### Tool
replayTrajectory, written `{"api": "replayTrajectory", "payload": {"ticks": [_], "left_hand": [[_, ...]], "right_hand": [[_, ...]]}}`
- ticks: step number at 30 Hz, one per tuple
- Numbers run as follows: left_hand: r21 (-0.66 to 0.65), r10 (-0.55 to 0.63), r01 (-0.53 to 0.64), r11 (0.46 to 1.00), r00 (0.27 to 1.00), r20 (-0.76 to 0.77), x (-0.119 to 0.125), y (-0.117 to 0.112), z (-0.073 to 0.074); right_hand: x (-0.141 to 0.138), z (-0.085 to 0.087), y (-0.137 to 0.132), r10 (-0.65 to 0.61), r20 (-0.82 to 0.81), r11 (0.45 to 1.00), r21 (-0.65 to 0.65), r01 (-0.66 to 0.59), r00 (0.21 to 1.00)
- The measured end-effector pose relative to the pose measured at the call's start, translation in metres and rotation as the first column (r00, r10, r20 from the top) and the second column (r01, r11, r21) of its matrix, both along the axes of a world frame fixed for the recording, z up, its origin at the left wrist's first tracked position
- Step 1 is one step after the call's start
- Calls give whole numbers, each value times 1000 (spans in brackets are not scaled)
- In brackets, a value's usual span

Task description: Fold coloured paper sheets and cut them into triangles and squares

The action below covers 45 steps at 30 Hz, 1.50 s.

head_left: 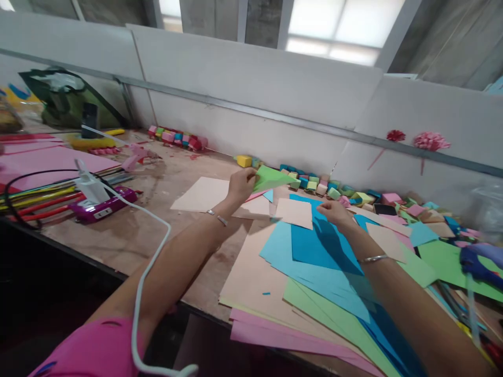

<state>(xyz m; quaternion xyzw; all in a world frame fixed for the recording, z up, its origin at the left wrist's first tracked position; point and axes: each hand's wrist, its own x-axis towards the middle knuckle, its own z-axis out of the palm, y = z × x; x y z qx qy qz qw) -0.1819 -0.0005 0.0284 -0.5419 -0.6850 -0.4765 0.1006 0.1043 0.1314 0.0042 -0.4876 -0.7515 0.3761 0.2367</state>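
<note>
My left hand (241, 186) pinches a piece of light green paper (273, 178) by its left corner, raised above the table. My right hand (336, 214) hovers over dark blue paper (310, 243), fingers drawn together; whatever they may hold is hidden. Beside its fingertips a small peach paper rectangle (294, 212) lies across the blue sheet. Under the blue sheet are light blue paper (283, 246) and a large peach sheet (251, 267). Another peach sheet (200, 195) lies to the left of my left hand, with pink and light blue scraps near it.
Small coloured paper cubes (310, 183) line the wall. A purple power strip (104, 207) with a white plug stands left, its white cable (157, 256) crossing my left arm. A pink glue gun (137, 156) lies behind it; a blue glue gun (481, 267) is at the right.
</note>
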Motion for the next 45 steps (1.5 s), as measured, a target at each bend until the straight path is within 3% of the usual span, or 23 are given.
{"api": "replayTrajectory", "payload": {"ticks": [3,7,10,14,21,27,31,35,38,41,45], "left_hand": [[16,-182,182,983,982,58,23,0,-2],[11,-402,403,915,909,107,64,-3,-9],[4,-494,497,867,860,128,89,-4,-11],[-26,-545,555,832,825,148,112,6,-4],[-41,-543,545,837,838,53,145,27,5],[-172,-551,533,829,830,-83,164,32,-11],[-293,-536,471,832,819,-204,172,33,-25],[-410,-596,473,780,762,-253,168,38,-40],[-466,-638,479,744,715,-284,159,41,-49],[-495,-651,446,746,643,-403,154,40,-54],[-539,-654,394,744,593,-470,157,32,-57]], "right_hand": [[11,11,-19,53,-78,987,158,-41,996],[32,28,-46,195,-111,941,302,-154,975],[51,32,-63,264,-59,907,354,-227,963],[74,27,-76,275,37,897,351,-270,961],[101,16,-81,198,109,898,377,-225,974],[114,0,-78,62,149,888,443,-122,987],[128,4,-67,37,271,887,434,-156,962],[157,15,-45,-94,453,891,435,-128,887],[171,11,-35,-222,587,908,416,-55,779],[173,1,-35,-236,685,929,367,-47,689],[168,-7,-41,-190,746,942,321,-96,638]]}}
